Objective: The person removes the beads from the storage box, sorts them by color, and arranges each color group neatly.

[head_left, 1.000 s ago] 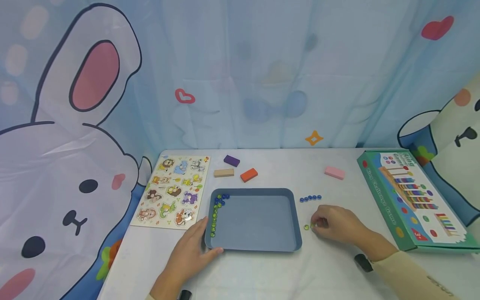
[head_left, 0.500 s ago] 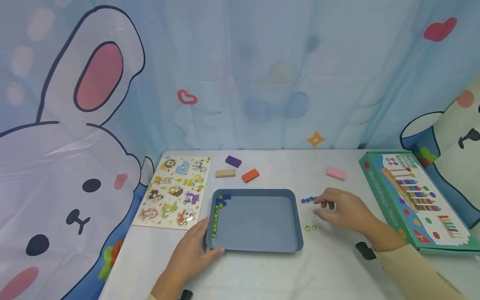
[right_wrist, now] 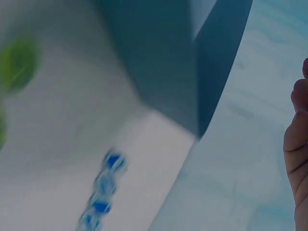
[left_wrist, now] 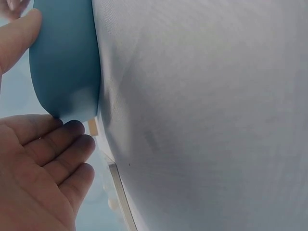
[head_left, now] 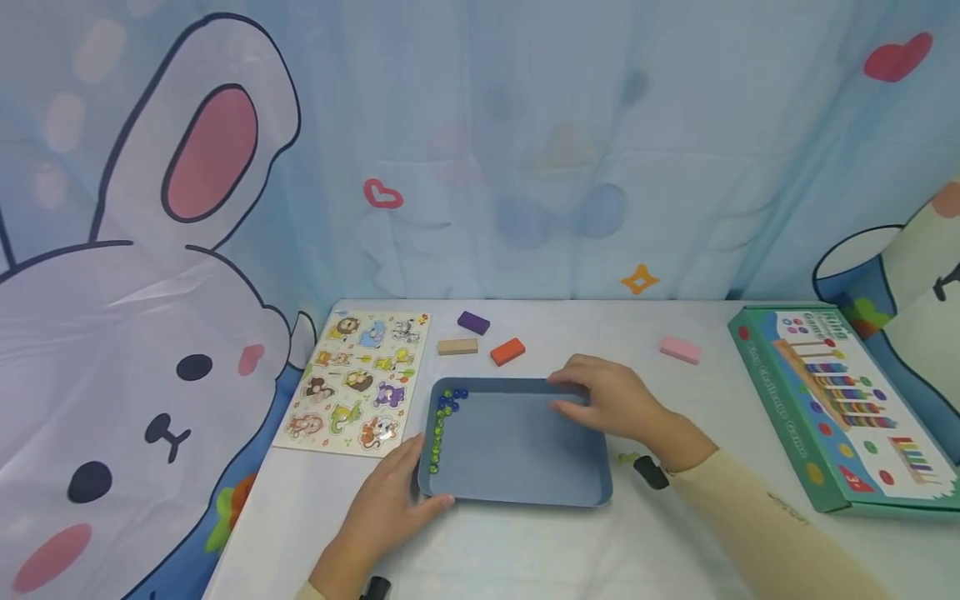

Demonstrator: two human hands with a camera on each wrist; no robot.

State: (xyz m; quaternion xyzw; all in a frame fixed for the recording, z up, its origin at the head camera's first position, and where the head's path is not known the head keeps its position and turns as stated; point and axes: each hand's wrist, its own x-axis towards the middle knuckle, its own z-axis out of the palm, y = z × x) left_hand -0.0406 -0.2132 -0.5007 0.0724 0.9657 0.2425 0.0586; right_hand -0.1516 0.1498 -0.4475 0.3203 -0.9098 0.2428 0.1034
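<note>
A grey-blue tray (head_left: pixel 525 467) lies on the table with blue marbles (head_left: pixel 453 405) and a column of green marbles (head_left: pixel 436 442) along its left side. My left hand (head_left: pixel 382 492) rests against the tray's front left corner, fingers along the side and thumb at the front edge. In the left wrist view, its fingers (left_wrist: pixel 72 144) are fairly straight. My right hand (head_left: pixel 611 396) is over the tray's back right corner, thumb and forefinger apart with nothing visible between them. Outside the tray, a row of blue marbles (right_wrist: pixel 101 207) and blurred green marbles (right_wrist: pixel 19 65) show in the right wrist view.
Behind the tray lie purple (head_left: pixel 473 322), tan (head_left: pixel 457 346) and orange blocks (head_left: pixel 507 351), with a pink block (head_left: pixel 680 349) farther right. An animal picture board (head_left: pixel 352 383) lies left, a green game box (head_left: pixel 840 408) right. A printed curtain (head_left: pixel 525 167) hangs behind.
My right hand has left the green marbles outside the tray, passed the blue row and moved left over the tray. My left hand has stayed at the tray's corner.
</note>
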